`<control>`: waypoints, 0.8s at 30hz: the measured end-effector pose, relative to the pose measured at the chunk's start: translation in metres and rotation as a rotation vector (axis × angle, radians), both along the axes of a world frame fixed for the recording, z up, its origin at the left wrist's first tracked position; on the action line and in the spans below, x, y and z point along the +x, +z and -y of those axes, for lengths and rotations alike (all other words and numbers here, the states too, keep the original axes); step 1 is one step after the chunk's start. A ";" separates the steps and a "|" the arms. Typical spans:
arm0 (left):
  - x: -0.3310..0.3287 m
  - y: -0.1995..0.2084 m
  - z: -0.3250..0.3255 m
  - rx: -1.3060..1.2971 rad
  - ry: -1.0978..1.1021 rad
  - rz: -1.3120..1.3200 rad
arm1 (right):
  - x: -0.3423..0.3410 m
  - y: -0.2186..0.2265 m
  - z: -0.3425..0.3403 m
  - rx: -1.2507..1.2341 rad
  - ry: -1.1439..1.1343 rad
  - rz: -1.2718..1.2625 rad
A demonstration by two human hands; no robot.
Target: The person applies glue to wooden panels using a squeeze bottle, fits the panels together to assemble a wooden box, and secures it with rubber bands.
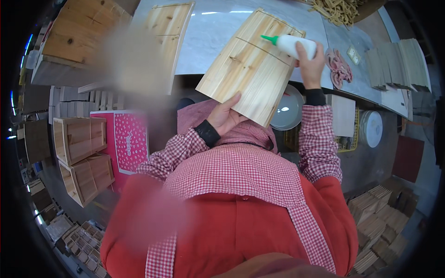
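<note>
Tapering knotty-wood panel [248, 69], smooth bottle [289, 46]

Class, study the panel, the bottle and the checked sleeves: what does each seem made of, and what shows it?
Panel: wood, apparently unvarnished; grain and knots show.
Bottle: probably plastic, smooth; whitish body, green tapered nozzle.
Checked sleeves: fabric, perhaps cotton, matte; soft wrinkles show, fibre unclear.

This is a woodworking workshop, as several things show together. On the long worktable [204, 51] there are a grooved panel [162, 25] of bare pine-like wood and thin boards [403, 62] standing in a row. Wooden boxes [81, 136] are piled at the left, and many cut wooden pieces [378, 227] lie in stacks at the lower right. The person wears a checked work apron [241, 180].
</note>
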State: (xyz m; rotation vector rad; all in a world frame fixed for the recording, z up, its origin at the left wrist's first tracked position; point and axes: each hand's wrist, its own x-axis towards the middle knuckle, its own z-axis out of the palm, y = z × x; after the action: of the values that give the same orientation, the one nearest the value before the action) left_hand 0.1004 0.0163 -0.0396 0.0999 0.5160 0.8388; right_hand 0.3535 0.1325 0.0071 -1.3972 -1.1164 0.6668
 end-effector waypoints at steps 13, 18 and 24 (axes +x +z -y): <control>0.013 0.006 0.007 -0.033 0.010 -0.013 | -0.013 0.006 0.008 0.220 0.122 0.398; 0.024 0.004 0.004 -0.006 -0.008 -0.023 | 0.051 0.012 0.042 0.264 0.080 0.520; 0.023 0.003 -0.002 0.036 -0.019 -0.045 | 0.081 0.002 0.070 0.179 -0.035 0.437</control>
State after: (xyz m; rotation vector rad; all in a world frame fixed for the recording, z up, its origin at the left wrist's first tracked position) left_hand 0.1231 0.0178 -0.0365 0.1569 0.5411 0.8285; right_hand 0.4345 0.0624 0.0095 -1.4392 -1.4507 0.2296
